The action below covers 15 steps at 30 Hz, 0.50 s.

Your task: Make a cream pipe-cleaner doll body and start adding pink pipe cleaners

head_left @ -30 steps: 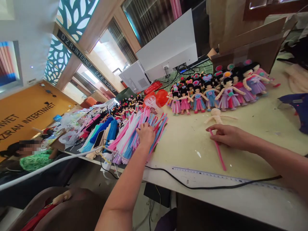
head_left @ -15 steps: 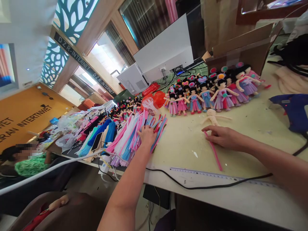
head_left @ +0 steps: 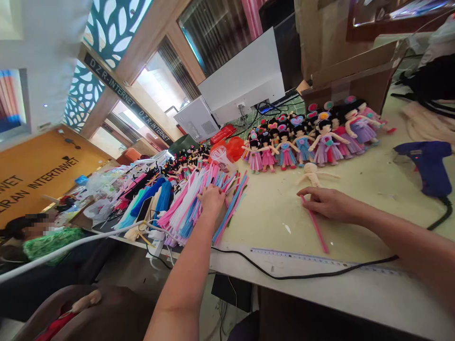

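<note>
My right hand [head_left: 327,203] rests on the table and pinches one end of a pink pipe cleaner [head_left: 320,231] between thumb and forefinger; the rest lies toward the table's front edge. Just beyond it lies a bare beige doll body [head_left: 312,175] with its arms spread. To the left, my left hand [head_left: 212,198] has its fingers bent down and closed on pipe cleaners [head_left: 185,199] in a pile of pink, white, blue and lilac ones. Its fingertips are partly hidden among them. A strip of blue and pink pipe cleaners [head_left: 232,208] lies right of that hand.
Several finished dolls [head_left: 284,147] stand in rows before a cardboard box [head_left: 351,85]. A blue glue gun [head_left: 428,166] lies at the right, its black cord [head_left: 305,275] crossing the front past a ruler [head_left: 291,255]. A clear cup [head_left: 222,158] leans behind the pile. Another person [head_left: 53,244] sits left.
My left hand has shifted slightly left within the pile, and a gap has opened between it and the pipe cleaners on the right. My right hand keeps its hold, nearly still.
</note>
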Each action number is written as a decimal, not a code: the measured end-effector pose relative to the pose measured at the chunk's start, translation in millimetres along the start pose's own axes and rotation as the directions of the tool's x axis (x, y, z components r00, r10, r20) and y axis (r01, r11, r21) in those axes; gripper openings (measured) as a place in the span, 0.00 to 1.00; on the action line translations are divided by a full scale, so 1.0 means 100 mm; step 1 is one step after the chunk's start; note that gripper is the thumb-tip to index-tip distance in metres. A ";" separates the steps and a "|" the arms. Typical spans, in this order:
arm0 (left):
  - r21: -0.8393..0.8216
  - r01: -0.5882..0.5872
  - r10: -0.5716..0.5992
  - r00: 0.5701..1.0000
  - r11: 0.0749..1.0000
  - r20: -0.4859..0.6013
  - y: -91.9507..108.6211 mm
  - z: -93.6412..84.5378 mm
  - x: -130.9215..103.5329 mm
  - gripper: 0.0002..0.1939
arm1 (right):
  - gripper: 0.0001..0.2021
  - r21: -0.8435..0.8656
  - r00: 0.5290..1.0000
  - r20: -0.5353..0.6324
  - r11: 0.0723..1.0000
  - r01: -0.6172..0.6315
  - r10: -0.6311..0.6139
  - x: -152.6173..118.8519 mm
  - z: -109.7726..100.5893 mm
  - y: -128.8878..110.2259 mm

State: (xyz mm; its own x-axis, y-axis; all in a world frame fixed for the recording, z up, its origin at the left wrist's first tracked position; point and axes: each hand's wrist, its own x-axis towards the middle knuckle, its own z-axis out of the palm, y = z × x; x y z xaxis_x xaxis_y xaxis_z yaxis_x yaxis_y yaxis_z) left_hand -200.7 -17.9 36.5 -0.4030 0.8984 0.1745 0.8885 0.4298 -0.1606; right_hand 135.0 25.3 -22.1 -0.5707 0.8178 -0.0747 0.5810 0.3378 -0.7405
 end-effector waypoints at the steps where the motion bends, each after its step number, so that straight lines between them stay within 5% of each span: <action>1: 0.006 -0.004 0.004 1.000 1.000 -0.013 0.00 -0.02 -0.01 0.15 | 0.19 -0.005 1.000 -0.004 1.000 0.002 -0.002 0.00 0.00 0.00; 5: -0.007 -0.039 0.039 0.998 0.999 -0.045 0.02 -0.06 -0.06 0.15 | 0.20 -0.031 1.000 -0.006 0.999 0.015 -0.015 0.01 0.00 0.01; 15: -0.299 0.002 0.022 0.997 0.954 0.076 -0.10 -0.09 -0.01 0.10 | 0.21 -0.027 1.000 0.015 1.000 0.005 -0.004 0.02 0.00 0.02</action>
State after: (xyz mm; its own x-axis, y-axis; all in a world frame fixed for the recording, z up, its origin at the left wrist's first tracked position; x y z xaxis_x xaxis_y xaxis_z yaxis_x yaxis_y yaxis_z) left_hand -206.9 -24.2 46.9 -0.3990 0.9118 0.0970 0.9127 0.3847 0.1380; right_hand 135.2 27.3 -23.7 -0.5816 0.8093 -0.0816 0.5938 0.3539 -0.7226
